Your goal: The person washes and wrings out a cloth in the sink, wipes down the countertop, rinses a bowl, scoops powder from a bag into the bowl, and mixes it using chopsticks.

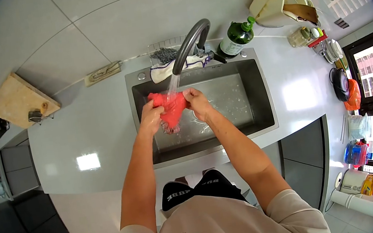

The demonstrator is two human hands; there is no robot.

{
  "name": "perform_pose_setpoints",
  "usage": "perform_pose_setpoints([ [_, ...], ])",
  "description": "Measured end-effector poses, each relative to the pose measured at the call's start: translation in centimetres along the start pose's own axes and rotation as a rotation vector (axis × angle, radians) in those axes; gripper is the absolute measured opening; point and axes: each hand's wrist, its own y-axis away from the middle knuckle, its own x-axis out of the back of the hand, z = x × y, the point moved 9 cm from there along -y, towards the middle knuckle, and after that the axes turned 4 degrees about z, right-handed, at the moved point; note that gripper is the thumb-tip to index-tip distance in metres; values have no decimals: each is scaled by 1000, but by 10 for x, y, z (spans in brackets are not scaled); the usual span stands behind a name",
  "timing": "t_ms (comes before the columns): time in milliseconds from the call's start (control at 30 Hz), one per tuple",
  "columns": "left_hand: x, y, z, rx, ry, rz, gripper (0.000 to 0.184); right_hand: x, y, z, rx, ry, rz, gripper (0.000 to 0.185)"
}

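A wet red cloth (173,108) is stretched between my two hands over the left part of the sink (237,102). My left hand (150,117) grips its left side, and my right hand (198,103) pinches its upper right corner. Water runs from the dark curved faucet (187,45) onto the top of the cloth. Below the red part hangs a bunched, greyish-pink patterned end. The cloth hides some of the sink floor.
Behind the sink are a white cloth (163,72), a wire rack and a green pump bottle (236,39). A cutting board (22,100) leans at the left. Utensil holder (282,0), jars and a black pan (340,84) line the right side.
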Motion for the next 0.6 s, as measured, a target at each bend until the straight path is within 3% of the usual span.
perform_pose_setpoints([
  [100, 23, -12, -14, 42, -53, 175, 34, -1, -5, -5, 66, 52, 63, 14],
  [167, 26, -13, -17, -8, -139, 264, 32, -9, -5, -18, 290, 100, 137, 15],
  [233, 37, -15, -25, -57, -226, 354, 31, -15, -1, -26, 372, 183, 170, 16],
  [300, 40, -7, -10, -224, -603, 459, 32, -18, 4, -33, 448, 264, 205, 18],
  [333, 39, -3, -8, -222, -606, 457, 32, -15, 5, -39, 501, 278, 259, 17],
  [400, 31, 8, -38, 212, 16, 372, 38, -12, 10, -48, 552, 291, 318, 17],
  [433, 17, 20, -26, 213, 14, 369, 38, -15, 8, -47, 489, 207, 262, 18],
  [500, -30, 47, -35, 539, 298, 282, 48, -25, 12, -52, 432, 122, 204, 19],
  [533, -30, 37, -45, 539, 294, 279, 48, -40, 22, -48, 369, 226, 106, 19],
  [600, -58, -7, -56, 338, 722, -64, 48, -69, 54, -42, 323, 392, -35, 18],
])
